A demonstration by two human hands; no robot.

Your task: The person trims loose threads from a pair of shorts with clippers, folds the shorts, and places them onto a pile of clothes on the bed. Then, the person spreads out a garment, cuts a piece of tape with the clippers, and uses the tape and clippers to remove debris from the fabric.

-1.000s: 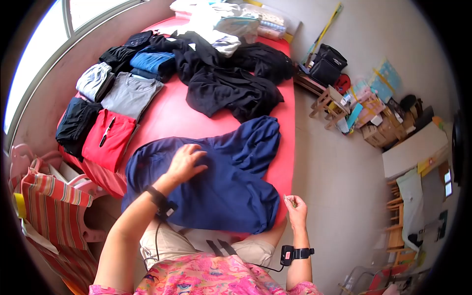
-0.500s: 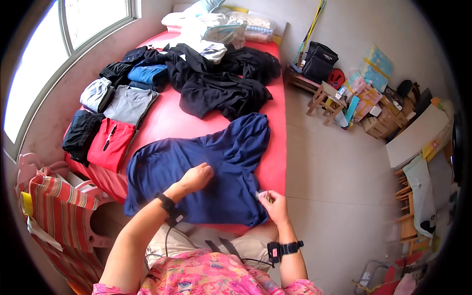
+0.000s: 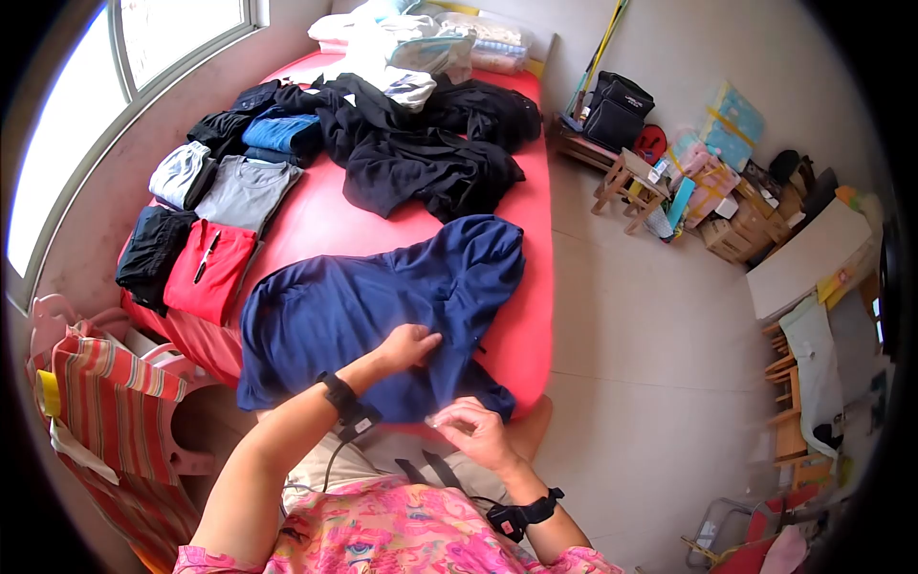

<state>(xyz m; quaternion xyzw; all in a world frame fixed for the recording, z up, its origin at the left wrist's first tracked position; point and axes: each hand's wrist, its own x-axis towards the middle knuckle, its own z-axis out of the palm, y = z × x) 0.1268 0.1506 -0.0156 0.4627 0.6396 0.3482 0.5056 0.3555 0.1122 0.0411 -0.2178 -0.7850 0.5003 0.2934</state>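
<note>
A navy blue top (image 3: 330,306) lies crumpled over the near end of the bed, with a sleeve-like part (image 3: 483,251) stretching toward the upper right. My left hand (image 3: 409,346) rests on the middle of the fabric. Its fingers are curled closed, and the fabric under them is partly hidden. Near the top's lower edge, my right hand (image 3: 475,429) has thumb and fingers pinched together at the cloth. What sits between those fingertips is too small to see clearly. Both wrists wear black straps with small devices.
Folded clothes line the bed's left side, including a red garment with a pen (image 3: 208,260), a grey shirt (image 3: 247,191) and jeans (image 3: 282,134). Black clothes (image 3: 421,167) lie heaped beyond. A striped cloth (image 3: 115,402) hangs at lower left. A stool (image 3: 631,187) and boxes stand right.
My right hand has moved left and nearer to me, and the top's right side has shifted inward, baring some red sheet. My left hand has slid slightly right.
</note>
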